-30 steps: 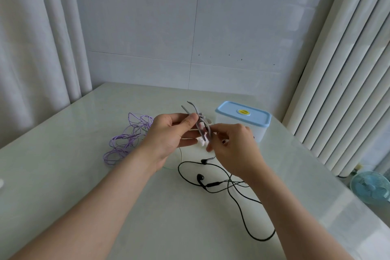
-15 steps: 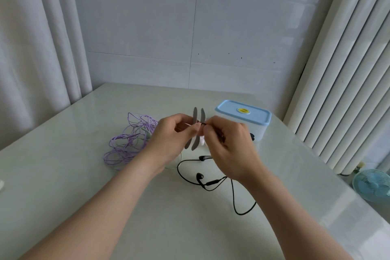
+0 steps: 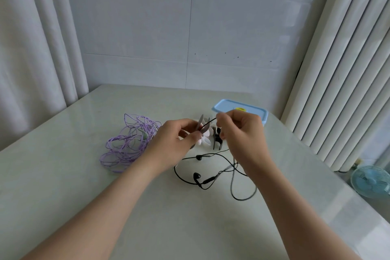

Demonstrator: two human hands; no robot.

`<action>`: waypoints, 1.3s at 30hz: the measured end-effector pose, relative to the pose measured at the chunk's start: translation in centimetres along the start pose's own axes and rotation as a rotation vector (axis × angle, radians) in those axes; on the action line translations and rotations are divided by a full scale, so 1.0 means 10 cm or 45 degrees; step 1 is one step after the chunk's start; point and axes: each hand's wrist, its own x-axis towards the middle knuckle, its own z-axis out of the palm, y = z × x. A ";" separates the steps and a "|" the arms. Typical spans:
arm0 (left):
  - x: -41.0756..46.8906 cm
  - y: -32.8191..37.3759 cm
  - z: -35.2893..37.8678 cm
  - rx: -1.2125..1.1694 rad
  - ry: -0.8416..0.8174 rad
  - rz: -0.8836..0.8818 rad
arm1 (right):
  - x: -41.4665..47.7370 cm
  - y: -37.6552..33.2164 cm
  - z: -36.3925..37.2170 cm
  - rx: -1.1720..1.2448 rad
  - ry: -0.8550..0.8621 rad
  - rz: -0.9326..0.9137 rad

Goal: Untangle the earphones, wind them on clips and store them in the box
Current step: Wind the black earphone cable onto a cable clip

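Pinched between the thumb and curled fingers of the left hand (image 3: 177, 142) is a grey clip (image 3: 202, 125), held by its lower part just above the table (image 3: 63, 175). Its two narrow leaf-shaped arms stand nearly upright, tips pointing up and slightly away from the person, with a small gap between them. The right hand (image 3: 241, 133) has its fingers curled in, and thumb and forefinger nip the cord of the black earphones (image 3: 197, 176) at a point just right of the clip. A short taut length of that cord slants from the clip up and to the right into the fingertips. How the cord sits between the clip's arms cannot be told.

Below the right hand the rest of the black cord drops to the table and lies in loose loops between the two forearms, its two earbuds resting near each other on the surface. A white clip (image 3: 206, 142) and a black clip (image 3: 218, 140) lie on the table between the hands, partly hidden. Left of the left hand sits a tangled heap of purple earphones (image 3: 130, 143). The box (image 3: 223, 106), its blue lid on, stands behind the right hand, partly covered by it. A small blue fan (image 3: 371, 181) stands on the floor at far right
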 end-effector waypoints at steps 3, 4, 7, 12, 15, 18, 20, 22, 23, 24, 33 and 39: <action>-0.01 -0.01 0.03 0.041 -0.033 0.031 | 0.05 -0.01 -0.03 0.321 0.038 0.217; -0.01 0.00 0.04 0.041 -0.048 0.044 | 0.06 0.01 -0.03 0.389 0.042 0.258; -0.02 0.02 0.04 -0.015 -0.067 0.065 | 0.09 0.09 -0.03 0.331 0.117 0.296; 0.00 0.03 -0.02 -0.273 -0.097 0.081 | 0.13 0.23 -0.07 -0.171 0.292 0.131; -0.01 0.05 -0.01 -0.507 -0.090 0.021 | 0.15 0.28 -0.07 -0.471 0.294 0.106; 0.00 0.07 -0.02 -0.713 -0.060 -0.026 | 0.12 0.30 -0.06 -0.734 0.182 0.119; 0.01 0.07 -0.04 -0.776 -0.014 -0.045 | 0.10 0.32 -0.03 -0.838 0.053 0.074; 0.02 0.07 -0.07 -0.738 0.060 -0.066 | 0.08 0.31 0.00 -0.854 -0.103 0.030; 0.02 0.07 -0.09 -0.698 0.117 -0.077 | 0.07 0.30 0.01 -0.837 -0.184 0.006; 0.03 0.05 -0.11 -0.659 0.180 -0.090 | 0.05 0.28 0.02 -0.815 -0.269 -0.026; 0.04 -0.10 -0.12 -0.248 0.304 -0.102 | -0.10 -0.01 0.03 -0.337 -0.630 -0.110; 0.01 -0.06 -0.12 -0.236 0.039 -0.068 | -0.05 -0.01 0.03 -0.129 -0.353 -0.090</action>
